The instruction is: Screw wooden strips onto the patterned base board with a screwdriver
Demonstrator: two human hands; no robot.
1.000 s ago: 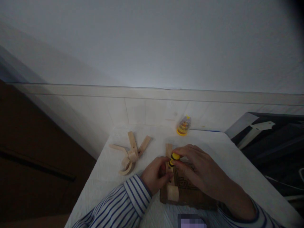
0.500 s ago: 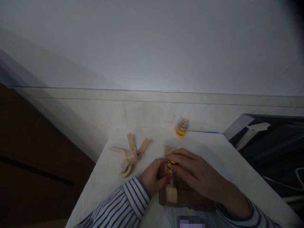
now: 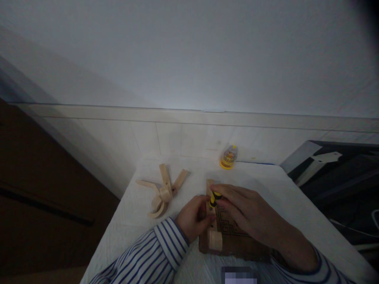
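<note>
My right hand (image 3: 244,207) grips a short yellow-and-black screwdriver (image 3: 213,200) between thumb and fingers. The screwdriver stands over a pale wooden strip (image 3: 211,219), which has small dark holes and a rounded block at its near end. My left hand (image 3: 194,217) pinches this strip from its left side, thumb on top near a hole. Underneath lies a dark brown carved board (image 3: 232,250) with a maze-like pattern, partly covered by my right hand. The screwdriver's tip is too small to make out.
Several joined pale wooden pieces (image 3: 165,193), some curved, lie to the left on the white-covered table (image 3: 118,240). A clear case with a yellow base (image 3: 228,157) stands at the back edge by the wall. Dark equipment (image 3: 349,173) stands beyond the table's right edge.
The screwdriver has tilted and more of its handle shows, as my right fingers shifted slightly up and right. My left hand keeps its hold on the strip. The view moved slightly.
</note>
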